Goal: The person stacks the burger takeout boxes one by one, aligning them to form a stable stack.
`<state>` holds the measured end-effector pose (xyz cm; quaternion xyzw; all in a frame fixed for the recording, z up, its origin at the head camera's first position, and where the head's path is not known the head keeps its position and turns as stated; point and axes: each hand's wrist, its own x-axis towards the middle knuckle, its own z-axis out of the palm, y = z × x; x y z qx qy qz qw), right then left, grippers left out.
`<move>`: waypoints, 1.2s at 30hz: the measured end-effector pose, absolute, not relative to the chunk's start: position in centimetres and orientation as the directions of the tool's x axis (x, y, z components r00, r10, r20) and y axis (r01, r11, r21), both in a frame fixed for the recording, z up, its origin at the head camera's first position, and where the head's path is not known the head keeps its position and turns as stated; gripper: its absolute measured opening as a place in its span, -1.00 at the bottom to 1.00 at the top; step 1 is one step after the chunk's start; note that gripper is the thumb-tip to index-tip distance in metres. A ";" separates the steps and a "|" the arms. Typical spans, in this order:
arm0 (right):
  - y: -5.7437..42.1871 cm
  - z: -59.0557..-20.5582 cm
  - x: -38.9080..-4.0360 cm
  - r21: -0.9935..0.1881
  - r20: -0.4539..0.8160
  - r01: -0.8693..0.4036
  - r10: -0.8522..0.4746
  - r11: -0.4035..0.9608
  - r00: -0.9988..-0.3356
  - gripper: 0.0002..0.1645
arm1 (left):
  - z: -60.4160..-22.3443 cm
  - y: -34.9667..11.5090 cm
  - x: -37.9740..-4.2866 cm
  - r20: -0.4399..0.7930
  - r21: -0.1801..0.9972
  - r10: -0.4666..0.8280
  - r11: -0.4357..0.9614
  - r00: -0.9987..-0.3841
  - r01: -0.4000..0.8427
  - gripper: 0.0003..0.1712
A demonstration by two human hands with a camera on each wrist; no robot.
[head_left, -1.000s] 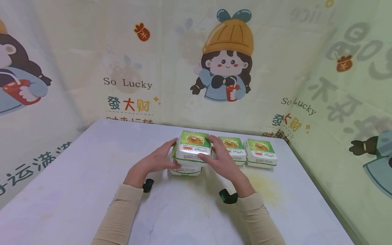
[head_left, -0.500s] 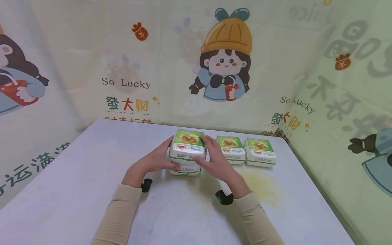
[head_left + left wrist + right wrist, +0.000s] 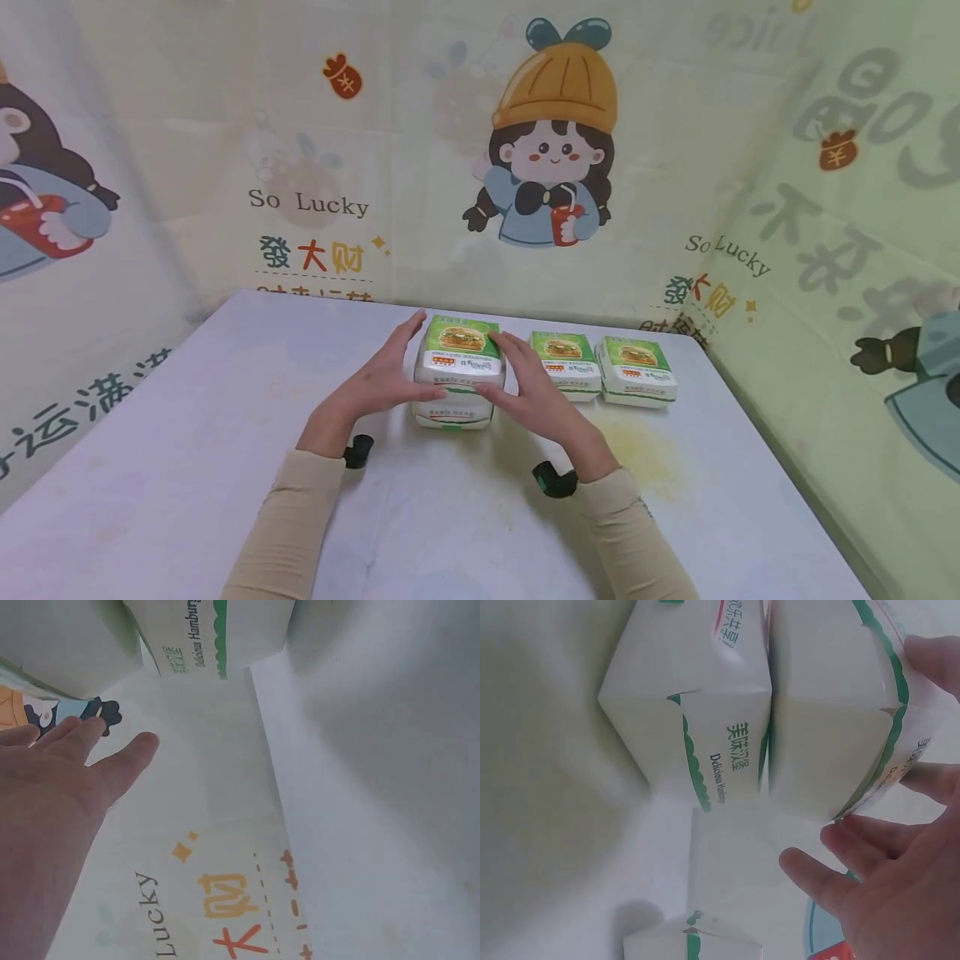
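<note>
Upper box point(image 3: 459, 354), burger print: stacked on lower box point(image 3: 452, 413). Left hand point(image 3: 378, 379): spread wide, left of the stack. Right hand point(image 3: 534, 393): fingers parted, at its right edge, partly hiding third box point(image 3: 567, 367). Fourth box point(image 3: 637, 372), rightmost. White bench point(image 3: 187, 467).

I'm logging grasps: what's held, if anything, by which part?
Left hand holds nothing; whether right hand grips or touches the upper box at its right side is unclear.

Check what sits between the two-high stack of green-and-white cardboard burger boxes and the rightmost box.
Head view: another square green-and-white cardboard burger box. The right hand also shows there, overlapping its left side.
</note>
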<state>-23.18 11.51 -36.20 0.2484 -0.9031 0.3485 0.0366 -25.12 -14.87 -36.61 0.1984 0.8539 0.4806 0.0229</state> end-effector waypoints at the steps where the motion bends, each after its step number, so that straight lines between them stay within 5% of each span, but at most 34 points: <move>1: 11.5 -36.1 -23.2 -0.612 0.235 -0.473 -0.425 0.634 -0.874 -0.07 | -36.6 -14.8 -25.1 0.156 0.832 0.360 0.454 -0.920 0.319 0.42; 13: 12.1 -35.4 -22.9 -0.610 0.223 -0.481 -0.447 0.629 -0.866 -0.06 | -36.9 -14.1 -25.4 0.252 0.825 0.338 0.415 -0.907 0.384 0.26; 36: 17.9 -33.9 -23.0 -0.591 0.251 -0.430 -0.351 0.683 -0.902 -0.14 | -37.0 -13.8 -25.4 0.262 0.819 0.296 0.436 -0.918 0.374 0.29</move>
